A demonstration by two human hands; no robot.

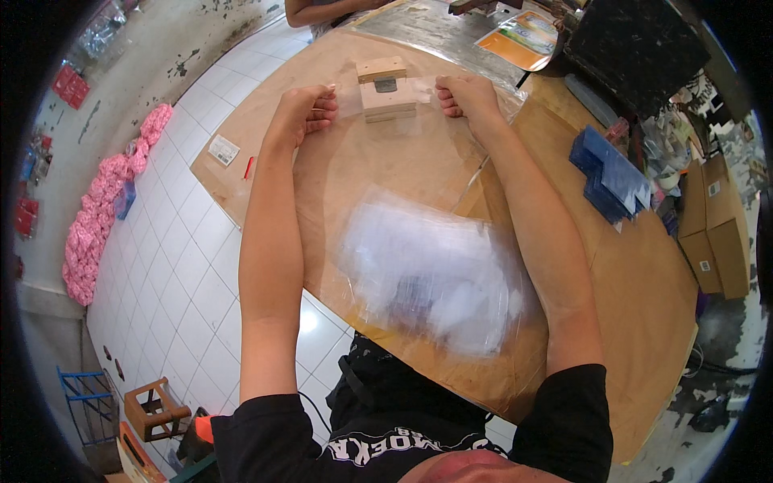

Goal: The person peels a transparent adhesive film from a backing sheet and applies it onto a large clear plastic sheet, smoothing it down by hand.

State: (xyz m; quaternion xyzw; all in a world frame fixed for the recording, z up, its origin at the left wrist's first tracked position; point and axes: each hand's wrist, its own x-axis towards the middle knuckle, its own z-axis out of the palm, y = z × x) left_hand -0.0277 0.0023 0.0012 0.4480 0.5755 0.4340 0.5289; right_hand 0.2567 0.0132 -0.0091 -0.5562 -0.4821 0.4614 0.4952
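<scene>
Toward the far side of the table stands a small wooden block jig (389, 106) with a dark metal piece in its slot. A clear plastic film (348, 101) shows on both sides of it, faint against the brown surface. My left hand (310, 113) is closed in a pinch on the film's left end. On the other side, my right hand (469, 101) pinches the film's right end. How the film passes through the jig is hard to make out. Between my forearms lies a loose pile of clear plastic sheets (427, 270).
Blue plastic pieces (609, 173) are stacked on the right, near a cardboard box (714, 225). A red stick-like item (249, 167) and a white label (223, 150) lie at the left edge. Another person's arm (322, 10) shows at the far side. Pink bundles (101, 201) line the wall.
</scene>
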